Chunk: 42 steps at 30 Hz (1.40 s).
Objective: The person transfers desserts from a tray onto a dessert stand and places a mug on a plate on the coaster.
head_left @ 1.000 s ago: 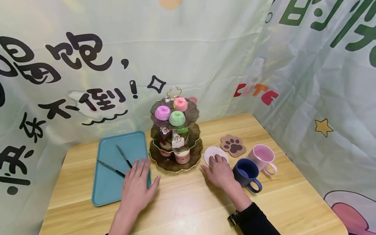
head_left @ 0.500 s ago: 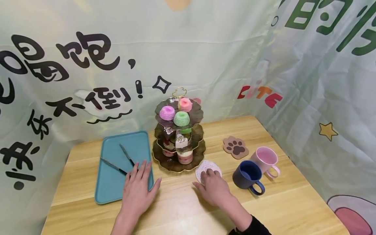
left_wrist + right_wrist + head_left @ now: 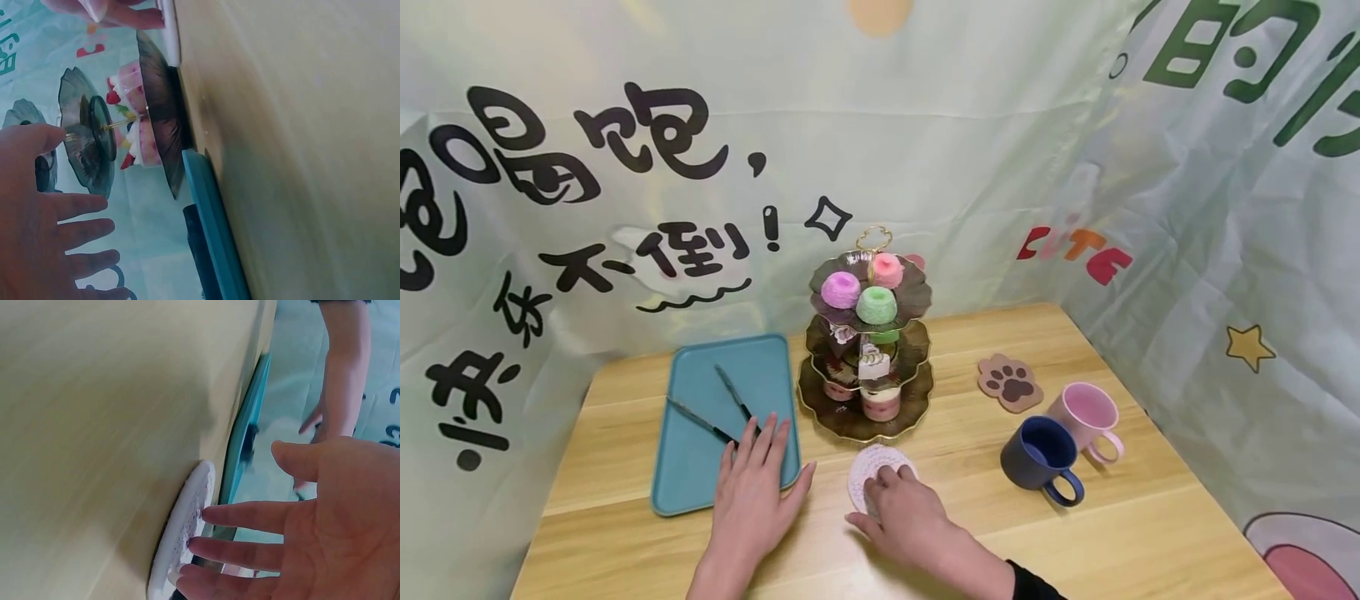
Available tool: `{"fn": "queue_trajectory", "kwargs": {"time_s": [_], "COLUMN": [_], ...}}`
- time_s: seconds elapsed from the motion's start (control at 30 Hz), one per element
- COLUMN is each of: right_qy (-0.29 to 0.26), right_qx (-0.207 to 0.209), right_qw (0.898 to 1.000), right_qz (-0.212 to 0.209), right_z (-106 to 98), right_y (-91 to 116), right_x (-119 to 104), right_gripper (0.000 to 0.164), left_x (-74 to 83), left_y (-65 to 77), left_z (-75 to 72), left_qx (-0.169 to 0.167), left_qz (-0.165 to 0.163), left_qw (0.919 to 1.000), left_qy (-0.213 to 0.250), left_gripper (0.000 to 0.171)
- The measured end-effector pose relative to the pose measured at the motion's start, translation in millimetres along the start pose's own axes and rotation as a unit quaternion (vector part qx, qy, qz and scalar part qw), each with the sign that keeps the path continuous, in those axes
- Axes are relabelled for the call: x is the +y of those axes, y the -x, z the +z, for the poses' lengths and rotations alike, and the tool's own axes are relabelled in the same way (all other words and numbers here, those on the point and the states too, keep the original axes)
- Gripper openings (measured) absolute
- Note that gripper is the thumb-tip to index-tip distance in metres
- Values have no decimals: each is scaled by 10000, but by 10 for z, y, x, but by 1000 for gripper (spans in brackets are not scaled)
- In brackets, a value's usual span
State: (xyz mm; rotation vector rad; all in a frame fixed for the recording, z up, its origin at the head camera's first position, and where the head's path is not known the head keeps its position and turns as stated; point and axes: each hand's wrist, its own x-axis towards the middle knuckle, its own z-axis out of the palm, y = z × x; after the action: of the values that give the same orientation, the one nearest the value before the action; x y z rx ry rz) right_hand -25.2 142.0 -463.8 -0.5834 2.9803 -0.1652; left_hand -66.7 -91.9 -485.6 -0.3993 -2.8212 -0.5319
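My right hand (image 3: 910, 518) rests its fingertips on a round white-and-pink coaster (image 3: 874, 460), in front of the tiered stand. In the right wrist view, outstretched fingers touch the top of the coaster (image 3: 199, 494), which lies flat on the table. My left hand (image 3: 754, 500) is spread over the front right corner of a blue tray (image 3: 688, 471) and holds nothing. Two slim utensils (image 3: 696, 418) with metal ends and dark handles lie on that tray, their handle ends partly hidden by the left hand. In the left wrist view, the left hand's fingers (image 3: 87, 234) are straight and apart.
Behind the coaster stands a three-tier cake stand (image 3: 917, 296) bearing several small cakes, such as a green one (image 3: 876, 306). To the right are a brown paw-shaped coaster (image 3: 1010, 383), a navy mug (image 3: 1026, 465) and a pink mug (image 3: 1086, 410). Printed cloth hangs behind the table.
My right hand has slid the round coaster left and nearer, from beside the paw coaster to the front of the stand. The left hand stays by the tray; the head view has shifted slightly.
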Motion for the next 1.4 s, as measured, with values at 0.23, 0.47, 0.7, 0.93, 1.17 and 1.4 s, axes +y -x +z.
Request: {"fn": "queue_trajectory", "kwargs": {"time_s": [0.23, 0.47, 0.7, 0.93, 1.17, 1.4], "right_qy": [88, 193, -185, -816, -1016, -1259], "right_qx": [-182, -208, -68, 876, 2237, 3009], "right_qw": [9994, 9990, 9989, 9928, 9657, 9324], "right_qz": [-273, -341, -425, 112, 843, 1555], "right_z": [24, 52, -35, -312, -703, -802], "right_y": [-70, -111, -84, 70, 306, 673], "right_x": [-203, -292, -209, 157, 845, 1505], "right_gripper": [60, 61, 57, 61, 70, 71], "left_x": [30, 45, 50, -5, -46, -24], "left_y": [-19, -35, -44, -40, -43, -21], "left_z": [-43, -58, -80, -111, -129, -174], "left_qx": [3, -39, -29, 57, 50, -44], "left_qz": [60, 63, 99, 4, -29, -125], "left_qw": [10000, 9999, 9999, 9999, 9999, 9998], "left_qy": [-62, -91, -64, 134, 132, 138], "left_gripper": [75, 76, 75, 72, 71, 71]}}
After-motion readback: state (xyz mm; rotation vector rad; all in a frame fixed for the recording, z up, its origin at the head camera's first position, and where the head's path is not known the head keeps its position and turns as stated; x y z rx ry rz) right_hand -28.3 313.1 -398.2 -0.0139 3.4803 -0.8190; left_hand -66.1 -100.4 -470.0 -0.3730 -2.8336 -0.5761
